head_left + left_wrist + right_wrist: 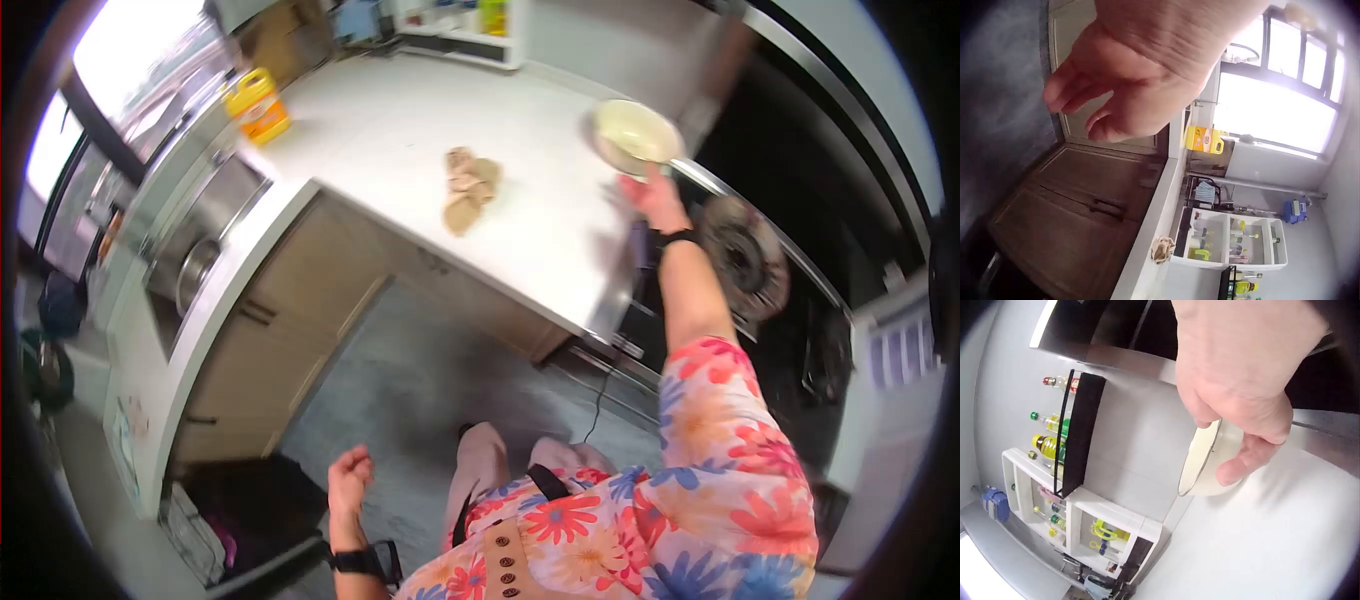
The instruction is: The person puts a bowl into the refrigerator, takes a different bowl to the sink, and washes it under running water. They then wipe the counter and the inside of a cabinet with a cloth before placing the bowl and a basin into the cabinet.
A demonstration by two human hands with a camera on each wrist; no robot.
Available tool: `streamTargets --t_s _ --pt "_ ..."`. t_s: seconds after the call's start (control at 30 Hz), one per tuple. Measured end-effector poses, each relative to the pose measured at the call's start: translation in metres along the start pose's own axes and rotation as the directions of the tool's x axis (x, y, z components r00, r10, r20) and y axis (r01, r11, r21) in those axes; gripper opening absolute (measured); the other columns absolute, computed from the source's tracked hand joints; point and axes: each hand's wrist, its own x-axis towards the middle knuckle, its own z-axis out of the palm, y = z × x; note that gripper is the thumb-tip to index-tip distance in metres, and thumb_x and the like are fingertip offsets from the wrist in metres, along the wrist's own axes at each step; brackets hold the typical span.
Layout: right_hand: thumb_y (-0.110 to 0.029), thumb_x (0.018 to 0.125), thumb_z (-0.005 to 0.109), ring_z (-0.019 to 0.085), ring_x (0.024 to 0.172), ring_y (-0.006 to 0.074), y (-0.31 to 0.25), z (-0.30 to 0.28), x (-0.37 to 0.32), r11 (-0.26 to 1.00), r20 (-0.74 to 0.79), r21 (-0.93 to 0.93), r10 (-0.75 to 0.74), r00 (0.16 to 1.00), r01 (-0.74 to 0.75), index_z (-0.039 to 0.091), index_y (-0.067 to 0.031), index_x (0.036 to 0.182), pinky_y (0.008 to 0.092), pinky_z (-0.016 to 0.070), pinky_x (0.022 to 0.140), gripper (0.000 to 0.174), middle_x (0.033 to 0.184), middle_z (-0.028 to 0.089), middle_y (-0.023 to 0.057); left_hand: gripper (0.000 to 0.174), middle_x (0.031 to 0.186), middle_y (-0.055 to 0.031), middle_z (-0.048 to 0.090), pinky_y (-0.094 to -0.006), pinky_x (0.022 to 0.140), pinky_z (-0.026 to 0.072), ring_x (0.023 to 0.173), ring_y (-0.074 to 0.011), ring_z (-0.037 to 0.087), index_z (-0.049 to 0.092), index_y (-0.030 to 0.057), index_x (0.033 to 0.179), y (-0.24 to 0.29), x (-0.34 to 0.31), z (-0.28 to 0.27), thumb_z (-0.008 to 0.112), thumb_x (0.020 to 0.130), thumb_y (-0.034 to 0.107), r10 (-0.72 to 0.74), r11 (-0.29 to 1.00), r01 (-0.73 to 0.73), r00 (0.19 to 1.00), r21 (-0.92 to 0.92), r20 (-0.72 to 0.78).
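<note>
My right hand [655,200] pinches the cream bowl [632,132] by its rim, at the stove end of the white counter [370,115]; whether it touches down, can't tell. Left hand [348,482] hangs low, fingers loosely bent, holding nothing. Crumpled cloth [468,190] lies mid-counter.

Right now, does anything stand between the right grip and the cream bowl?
Nothing visible does: the right grip holds the cream bowl at its rim. The crumpled cloth lies apart on the white counter, left of the bowl in the head view, not between them.
</note>
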Motion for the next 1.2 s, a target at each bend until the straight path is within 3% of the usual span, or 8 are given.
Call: streamTargets --t_s 0.23,0.33,0.37,0.43,0.47,0.63,0.93,1.2 --pt "-0.038 0.083 0.054 0.059 0.085 0.0329 -0.078 -0.083 0.005 0.984 -0.176 0.022 0.179 0.968 -0.178 0.039 0.003 0.111 0.0332 0.0538 0.065 0.052 0.099 0.054 0.0263 0.037 0.1 -0.0131 0.06 -0.0286 0.079 0.044 0.089 -0.019 0.056 0.053 -0.0013 0.112 0.047 0.004 0.017 0.056 0.077 0.011 0.097 0.987 -0.103 0.994 0.12 0.056" --pt "-0.022 0.085 0.043 0.06 0.078 0.0309 -0.107 -0.113 0.018 0.983 -0.262 -0.092 0.132 0.956 -0.161 0.042 0.0045 0.108 0.0298 0.0536 0.059 0.034 0.093 0.057 0.0232 0.038 0.105 -0.016 0.058 -0.0299 0.081 0.0435 0.095 -0.0215 0.056 0.053 -0.0011 0.112 0.067 0.019 0.012 0.056 0.076 0.011 0.183 0.966 -0.192 0.981 0.174 0.065" --pt "-0.014 0.085 0.037 0.06 0.079 0.0283 -0.109 -0.102 0.006 0.98 -0.182 -0.197 -0.072 0.981 0.035 0.042 0.0057 0.108 0.0283 0.0531 0.057 0.031 0.091 0.057 0.0216 0.038 0.105 -0.016 0.058 -0.0299 0.081 0.0435 0.095 -0.0215 0.056 0.053 -0.0011 0.112 0.072 0.023 0.008 0.056 0.076 0.011 0.177 0.97 -0.182 0.983 0.163 0.047" --pt "-0.007 0.083 0.035 0.059 0.071 0.0233 -0.133 -0.128 0.029 0.965 0.085 -0.249 0.109 0.99 -0.085 0.05 0.008 0.1 0.0241 0.0514 0.054 0.027 0.089 0.058 0.0172 0.039 0.107 -0.0179 0.057 -0.0305 0.083 0.0431 0.098 -0.023 0.055 0.053 -0.0009 0.112 0.08 0.028 -0.002 0.056 0.075 0.012 0.197 0.972 -0.208 0.975 0.111 0.1" --pt "-0.005 0.081 0.034 0.058 0.068 0.0213 -0.132 -0.093 0.001 0.969 -0.197 -0.152 0.164 0.967 -0.195 0.052 0.0077 0.097 0.0217 0.0505 0.052 0.027 0.086 0.059 0.0157 0.039 0.107 -0.0175 0.057 -0.0306 0.084 0.0427 0.099 -0.0233 0.055 0.052 -0.0008 0.113 0.081 0.025 -0.011 0.056 0.075 0.012 0.167 0.981 -0.175 0.982 0.088 0.09" --pt "-0.007 0.082 0.034 0.062 0.067 0.0168 -0.135 -0.051 -0.076 0.941 -0.248 -0.319 0.034 0.968 -0.115 0.049 0.0085 0.101 0.0191 0.05 0.048 0.029 0.089 0.061 0.017 0.038 0.107 -0.0156 0.058 -0.0302 0.084 0.0427 0.098 -0.021 0.055 0.053 -0.001 0.112 0.081 0.015 -0.053 0.057 0.076 0.01 0.233 0.969 -0.23 0.972 0.084 -0.022" --pt "-0.017 0.08 0.044 0.061 0.061 0.0146 -0.086 0.091 -0.185 0.757 -0.013 -0.602 0.309 0.951 -0.254 0.05 0.0032 0.107 0.0195 0.045 0.042 0.034 0.088 0.062 0.0153 0.036 0.09 -0.0035 0.057 -0.0231 0.067 0.0447 0.078 -0.0101 0.053 0.055 0.0005 0.109 0.101 0.014 -0.16 0.057 0.074 0.007 0.215 0.966 -0.254 0.894 -0.051 -0.393" --pt "-0.013 0.079 0.044 0.063 0.061 0.023 0.016 0.186 -0.179 0.618 0.165 -0.72 0.594 0.788 -0.315 0.048 0.0067 0.105 0.0269 0.0496 0.042 0.033 0.084 0.062 0.0161 0.062 0.108 -0.0119 0.047 -0.0291 0.068 0.0502 0.084 -0.0179 0.054 0.029 -0.0039 0.128 0.11 0.055 -0.115 0.057 0.075 0.008 0.018 0.963 -0.074 0.977 -0.261 -0.213"
